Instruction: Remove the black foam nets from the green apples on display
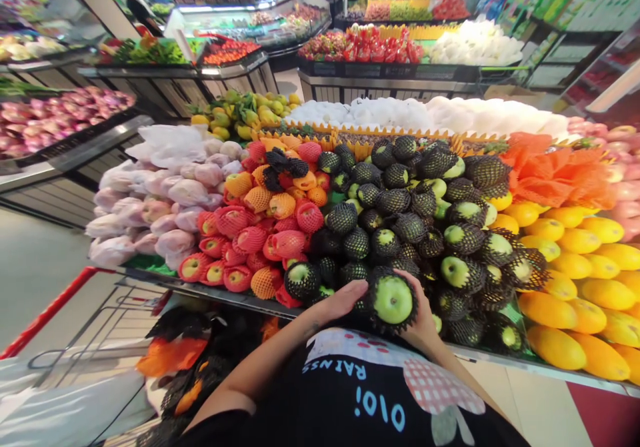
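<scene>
Apple (393, 299) in black net sits at 6 o'clock of the stand (225, 297), on the front edge of the green pile. We hold it between both hands: the right hand (423, 314) cups it from 3 o'clock, fingers curled; the left hand (345, 298) lies flat, fingers together, at 9 o'clock. Most apples already wear nets, so little looks left. Mangoes (570, 267) lie at 3 o'clock, a cart (55, 307) at 8 o'clock.
</scene>
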`<state>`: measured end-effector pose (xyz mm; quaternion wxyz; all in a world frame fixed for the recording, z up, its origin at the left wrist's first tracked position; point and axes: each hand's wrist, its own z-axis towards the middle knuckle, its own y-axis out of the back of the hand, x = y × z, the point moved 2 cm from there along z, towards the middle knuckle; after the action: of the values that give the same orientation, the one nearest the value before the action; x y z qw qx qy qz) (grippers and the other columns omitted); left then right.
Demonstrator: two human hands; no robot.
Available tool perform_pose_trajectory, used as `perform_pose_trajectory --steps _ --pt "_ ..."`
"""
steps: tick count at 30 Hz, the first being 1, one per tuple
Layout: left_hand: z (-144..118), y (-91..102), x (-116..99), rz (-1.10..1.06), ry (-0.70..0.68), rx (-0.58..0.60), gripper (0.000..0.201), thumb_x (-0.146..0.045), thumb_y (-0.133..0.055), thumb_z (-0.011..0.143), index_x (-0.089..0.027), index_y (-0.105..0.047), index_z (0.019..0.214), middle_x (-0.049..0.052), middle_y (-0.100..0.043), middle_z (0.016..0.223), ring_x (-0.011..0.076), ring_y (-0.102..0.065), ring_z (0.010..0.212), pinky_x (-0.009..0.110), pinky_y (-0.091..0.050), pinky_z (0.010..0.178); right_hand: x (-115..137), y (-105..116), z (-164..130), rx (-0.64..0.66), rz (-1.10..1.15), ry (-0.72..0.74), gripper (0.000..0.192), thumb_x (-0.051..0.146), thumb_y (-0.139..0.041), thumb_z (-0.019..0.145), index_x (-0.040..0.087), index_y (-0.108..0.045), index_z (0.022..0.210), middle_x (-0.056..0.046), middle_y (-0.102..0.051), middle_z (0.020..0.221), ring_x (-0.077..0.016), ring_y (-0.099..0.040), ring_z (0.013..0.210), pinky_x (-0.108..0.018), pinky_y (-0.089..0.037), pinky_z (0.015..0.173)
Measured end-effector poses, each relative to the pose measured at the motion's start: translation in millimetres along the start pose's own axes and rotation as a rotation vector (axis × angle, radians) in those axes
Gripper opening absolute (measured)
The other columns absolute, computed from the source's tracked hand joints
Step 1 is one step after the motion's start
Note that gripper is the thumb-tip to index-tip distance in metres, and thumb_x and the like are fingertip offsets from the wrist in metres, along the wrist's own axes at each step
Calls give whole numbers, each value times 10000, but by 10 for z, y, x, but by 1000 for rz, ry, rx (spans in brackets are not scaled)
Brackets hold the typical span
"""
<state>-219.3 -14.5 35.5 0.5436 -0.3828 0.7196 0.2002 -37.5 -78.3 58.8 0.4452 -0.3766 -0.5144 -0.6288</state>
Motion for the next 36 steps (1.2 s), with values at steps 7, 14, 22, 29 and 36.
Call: perform_pose_trajectory --steps 7,14,22,29,36 --pt "-121 43 -424 49 -252 67 802 -644 -629 820 -218 -429 1470 147 -534 1414 303 -562 1234 412 -476 994 -190 11 -1 -123 -89 36 862 394 -832 613 245 -418 1355 -132 -580 1312 -344 -571 1209 -507 -451 1057" --pt "-56 -59 -485 410 -401 -106 838 -328 -844 618 -205 -486 1366 118 -591 1346 300 -563 1237 440 -398 1114 -125 -46 164 70 -417 160 869 280 -744 718 242 -325 1479 -175 -481 1386 -365 -488 1271 -571 -413 1074" --pt "168 750 -877 410 -527 -484 809 -348 -801 676 -182 -432 1377 129 -537 1400 298 -515 1309 432 -373 1150 -195 16 363 59 -719 184 1038 402 -747 806 296 -71 1587 -172 -156 1616 -430 -230 1460 -644 -292 1128" --pt "310 1312 -940 317 -556 -799 762 -461 -795 664 -209 -472 1306 109 -562 1334 292 -529 1282 471 -377 1139 48 -364 1586 333 -913 391 711 106 -578 865 178 -327 1526 -198 -293 1591 -356 -313 1447 -502 -352 1125" --pt "503 1655 -1042 312 -490 -788 661 -372 -720 699 -197 -446 1274 115 -571 1276 248 -595 1160 426 -449 1058 13 -967 2479 768 -1051 468 740 66 -801 623 194 -585 1318 -173 -556 1372 -355 -528 1268 -436 -461 1008"
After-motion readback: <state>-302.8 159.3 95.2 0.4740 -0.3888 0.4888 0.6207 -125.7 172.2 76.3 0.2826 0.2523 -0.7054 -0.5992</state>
